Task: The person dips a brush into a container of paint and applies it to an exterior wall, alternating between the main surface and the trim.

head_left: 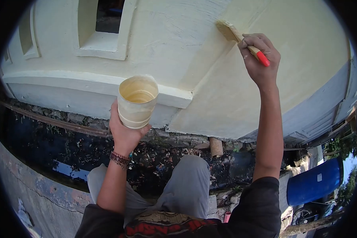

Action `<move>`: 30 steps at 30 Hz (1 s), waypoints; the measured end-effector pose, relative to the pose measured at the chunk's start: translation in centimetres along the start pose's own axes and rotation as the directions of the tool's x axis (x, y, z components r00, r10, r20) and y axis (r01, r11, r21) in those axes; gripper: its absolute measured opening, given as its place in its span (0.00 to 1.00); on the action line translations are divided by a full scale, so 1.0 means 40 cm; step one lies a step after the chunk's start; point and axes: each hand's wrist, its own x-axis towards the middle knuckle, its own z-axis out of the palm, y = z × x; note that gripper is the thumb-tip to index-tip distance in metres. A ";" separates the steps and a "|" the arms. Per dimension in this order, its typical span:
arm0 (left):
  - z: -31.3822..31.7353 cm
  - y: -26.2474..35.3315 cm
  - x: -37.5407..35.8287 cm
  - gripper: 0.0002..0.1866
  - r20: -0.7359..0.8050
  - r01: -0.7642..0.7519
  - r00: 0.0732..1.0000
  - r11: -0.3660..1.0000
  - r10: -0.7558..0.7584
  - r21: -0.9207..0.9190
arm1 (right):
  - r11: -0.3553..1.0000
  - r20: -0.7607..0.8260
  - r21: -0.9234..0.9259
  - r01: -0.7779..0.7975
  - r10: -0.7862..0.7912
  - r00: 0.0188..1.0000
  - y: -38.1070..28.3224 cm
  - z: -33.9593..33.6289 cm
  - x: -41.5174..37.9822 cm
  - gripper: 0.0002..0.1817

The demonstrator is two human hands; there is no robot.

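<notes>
Your R hand [260, 59] is wrapped shut round the brush [242, 39], gripping low on the handle w/ the red tip poking out past your knuckles, bristles pressed flat on the cream wall [210, 91]. L hand [125, 133] is cupped closed under the paint cup [137, 101], held upright out front, paint low inside. Cup looks light, thin-walled, prob slick w/ drips, so hold near the base, don't squeeze. Blue barrel [313, 182] sits below, right.
</notes>
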 end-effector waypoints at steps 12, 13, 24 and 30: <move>0.001 0.008 0.005 0.51 -0.019 0.005 1.000 1.000 -0.004 0.012 | 0.999 0.586 -0.042 0.015 0.013 0.810 -0.158 0.260 -0.517 0.07; 0.000 0.010 0.004 0.51 -0.017 0.007 1.000 1.000 -0.007 0.012 | 0.998 0.546 0.015 -0.061 0.043 0.837 -0.145 0.249 -0.490 0.08; -0.005 0.034 -0.001 0.51 -0.034 -0.015 0.999 1.000 0.015 -0.008 | 0.936 0.520 0.254 -0.245 0.081 0.850 -0.055 0.186 -0.328 0.12; -0.016 0.037 -0.004 0.51 -0.018 -0.017 1.000 1.000 0.017 0.007 | 0.891 0.538 0.277 -0.359 0.166 0.826 -0.036 0.177 -0.274 0.10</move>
